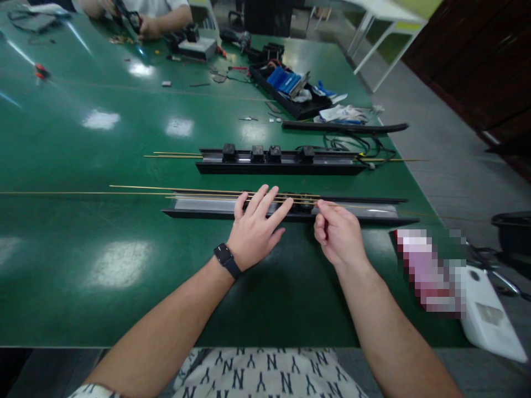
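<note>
In front of me a black channel-shaped rail (199,214) with a pale inner strip lies lengthwise across the green table. Several thin brass-coloured rods (141,188) run along its top, and one stretches far past its left end. My left hand (257,224), wearing a dark watch (224,254), rests with fingers spread over the middle of the rods. Pinched between the thumb and forefinger of my right hand (338,226) is a thin rod, right of the rail's middle. Dark blocks in the rail are partly hidden behind my hands.
A second rail (277,169) with several black blocks and rods lies beyond. Behind it are a black strip (344,127), coiled cables, gloves (342,114) and a black tray (282,102) with blue parts. A white device (489,315) sits at right. Another person's hands (149,27) work across the table.
</note>
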Available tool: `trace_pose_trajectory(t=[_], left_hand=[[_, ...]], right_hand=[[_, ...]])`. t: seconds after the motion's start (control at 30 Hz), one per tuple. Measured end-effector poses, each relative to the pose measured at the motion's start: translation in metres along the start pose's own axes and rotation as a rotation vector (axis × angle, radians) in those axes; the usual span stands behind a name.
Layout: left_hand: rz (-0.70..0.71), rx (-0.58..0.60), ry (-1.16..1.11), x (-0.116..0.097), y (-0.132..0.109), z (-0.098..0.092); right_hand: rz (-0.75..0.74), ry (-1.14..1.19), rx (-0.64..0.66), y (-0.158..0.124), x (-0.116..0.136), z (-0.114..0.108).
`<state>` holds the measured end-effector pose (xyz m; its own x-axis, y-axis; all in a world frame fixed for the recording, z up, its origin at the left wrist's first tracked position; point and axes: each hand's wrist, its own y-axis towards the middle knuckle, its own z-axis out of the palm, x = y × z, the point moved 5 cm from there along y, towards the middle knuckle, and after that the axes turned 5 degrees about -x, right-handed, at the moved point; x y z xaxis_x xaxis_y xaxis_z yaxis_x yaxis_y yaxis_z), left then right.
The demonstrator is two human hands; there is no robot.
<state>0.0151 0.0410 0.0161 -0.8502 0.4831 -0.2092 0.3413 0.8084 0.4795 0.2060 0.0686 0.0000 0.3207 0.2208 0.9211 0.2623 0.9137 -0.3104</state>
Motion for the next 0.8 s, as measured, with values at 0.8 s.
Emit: trace_pose_trajectory(t=[0.8], left_hand=[[0.006, -0.001, 0.006, 0.0002, 0.0004, -0.0007]], right_hand=[[-0.026, -0.019, -0.042, 0.0007, 0.0008, -0.0031]])
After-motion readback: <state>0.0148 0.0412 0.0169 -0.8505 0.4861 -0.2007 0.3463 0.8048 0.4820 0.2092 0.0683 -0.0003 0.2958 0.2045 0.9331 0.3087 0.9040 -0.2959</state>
